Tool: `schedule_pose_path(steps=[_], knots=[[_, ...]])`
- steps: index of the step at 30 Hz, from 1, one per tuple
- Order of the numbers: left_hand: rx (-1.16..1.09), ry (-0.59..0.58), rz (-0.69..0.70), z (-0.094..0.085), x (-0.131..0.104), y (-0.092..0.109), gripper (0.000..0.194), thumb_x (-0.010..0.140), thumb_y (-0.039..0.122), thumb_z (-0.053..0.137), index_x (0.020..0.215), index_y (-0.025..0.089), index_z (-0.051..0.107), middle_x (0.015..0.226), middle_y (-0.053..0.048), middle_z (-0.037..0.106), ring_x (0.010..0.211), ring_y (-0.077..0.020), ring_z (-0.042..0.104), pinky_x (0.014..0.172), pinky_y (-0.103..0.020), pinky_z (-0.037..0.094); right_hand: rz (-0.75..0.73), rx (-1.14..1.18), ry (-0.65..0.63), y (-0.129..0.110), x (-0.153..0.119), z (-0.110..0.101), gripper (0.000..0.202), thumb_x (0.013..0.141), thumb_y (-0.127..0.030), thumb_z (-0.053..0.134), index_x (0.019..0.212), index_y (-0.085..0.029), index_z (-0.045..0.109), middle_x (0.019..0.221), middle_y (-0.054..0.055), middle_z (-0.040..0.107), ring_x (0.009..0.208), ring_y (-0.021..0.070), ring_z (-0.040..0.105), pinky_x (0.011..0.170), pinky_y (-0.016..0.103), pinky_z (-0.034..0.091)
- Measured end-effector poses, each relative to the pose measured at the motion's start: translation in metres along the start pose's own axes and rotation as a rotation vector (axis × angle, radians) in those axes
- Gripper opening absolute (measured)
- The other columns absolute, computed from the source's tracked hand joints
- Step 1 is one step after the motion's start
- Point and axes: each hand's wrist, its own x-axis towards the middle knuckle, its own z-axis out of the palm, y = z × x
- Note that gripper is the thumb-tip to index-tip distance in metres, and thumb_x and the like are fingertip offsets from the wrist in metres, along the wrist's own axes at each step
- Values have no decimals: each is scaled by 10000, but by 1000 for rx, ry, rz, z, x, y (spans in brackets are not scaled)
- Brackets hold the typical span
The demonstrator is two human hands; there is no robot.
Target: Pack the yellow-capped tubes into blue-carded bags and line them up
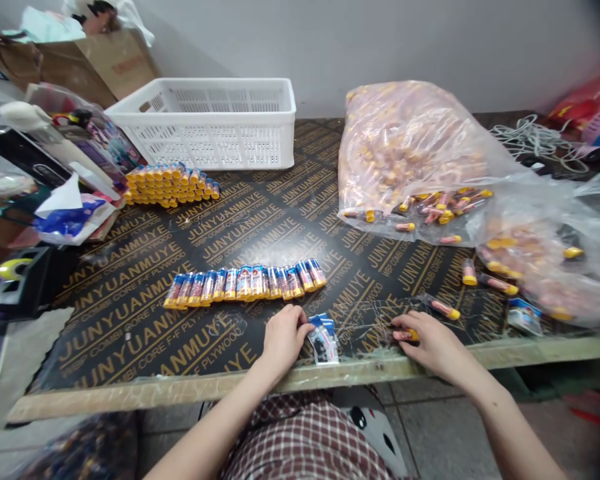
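My left hand [286, 337] is closed, thumb and forefinger pinching the edge of a few small blue-and-clear plastic sleeves [324, 339] near the table's front edge. To its right, my right hand [437, 343] has its fingers around a small pinkish tube with a yellow cap [406, 335], lying sideways just above or on the tabletop. Beyond my left hand stretches a row of tubes in blue-topped sleeves [245, 283], side by side with yellow ends toward me. One loose yellow-capped tube [445, 309] lies just past my right hand.
A stack of yellow-ended tubes [170, 185] sits back left, before a white plastic basket [205, 140]. A large clear bag of tubes [405, 140] spills open at the right. More sleeves [525, 315] lie front right. Cables [540, 143] and assorted items crowd the sides.
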Motion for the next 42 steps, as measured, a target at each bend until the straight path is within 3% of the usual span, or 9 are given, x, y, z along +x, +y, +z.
schedule_pose_path(steps=[6, 12, 15, 18, 20, 23, 29, 38, 42], knots=[[50, -43, 29, 0, -4, -1, 147, 840, 233, 531, 745, 202, 639, 782, -43, 663, 727, -182, 592, 662, -267, 353, -45, 234, 188, -48, 18, 3, 349, 871, -240, 491, 1216, -206, 524, 952, 65, 623, 848, 198, 612, 752, 341, 512], [-14, 53, 70, -1, -10, 2, 92, 788, 215, 581, 697, 203, 587, 735, -30, 629, 716, -176, 566, 651, -264, 357, -23, 464, 298, -78, 24, 8, 249, 910, -278, 486, 1138, -209, 559, 1007, 83, 591, 897, 196, 591, 752, 322, 515], [-279, 78, 21, -2, -11, 3, 122, 754, 213, 592, 649, 193, 533, 668, -5, 587, 646, -147, 538, 613, -246, 367, 17, 562, 413, -86, 21, 7, 163, 880, -266, 547, 1026, -208, 592, 970, 69, 590, 864, 189, 589, 689, 295, 517], [-722, 43, -146, -6, -11, 5, 147, 715, 233, 621, 682, 197, 482, 542, 49, 530, 516, -115, 510, 547, -224, 379, 12, 603, 517, -95, 16, 2, 84, 851, -227, 593, 928, -215, 625, 945, 56, 593, 883, 193, 583, 727, 314, 507], [-988, 50, -247, -12, -9, 9, 240, 643, 216, 696, 777, 194, 498, 520, 67, 546, 490, -106, 522, 545, -217, 404, 19, 641, 555, -103, 12, -1, 130, 845, -204, 599, 967, -228, 635, 988, 60, 588, 923, 200, 580, 762, 330, 508], [-1224, 81, -334, -24, -6, 17, 448, 549, 173, 780, 944, 164, 569, 590, 41, 628, 519, -95, 554, 575, -213, 444, 16, 700, 574, -116, 6, -3, 221, 848, -174, 584, 1050, -250, 636, 1066, 68, 571, 954, 202, 582, 801, 347, 516], [-1448, 185, -455, -38, 2, 24, 294, 509, 293, 837, 676, 106, 682, 675, -12, 665, 577, -74, 566, 586, -194, 485, -59, 709, 610, -133, 5, 2, 353, 839, -104, 582, 1139, -286, 624, 1104, 60, 579, 997, 206, 580, 858, 365, 503], [-1442, 251, -490, -37, 1, 19, 344, 473, 371, 854, 610, 106, 684, 565, -18, 650, 519, -83, 570, 525, -178, 457, -151, 646, 614, -142, 12, 6, 409, 828, -50, 580, 1170, -272, 608, 1107, 55, 580, 1023, 181, 566, 893, 321, 475], [-1406, 236, -415, -36, -1, 22, 353, 569, 419, 802, 665, 100, 683, 630, -25, 658, 583, -96, 579, 577, -206, 495, -201, 682, 487, -142, 11, 8, 403, 846, -64, 548, 1189, -271, 593, 1124, 63, 565, 1034, 181, 566, 898, 317, 484]])
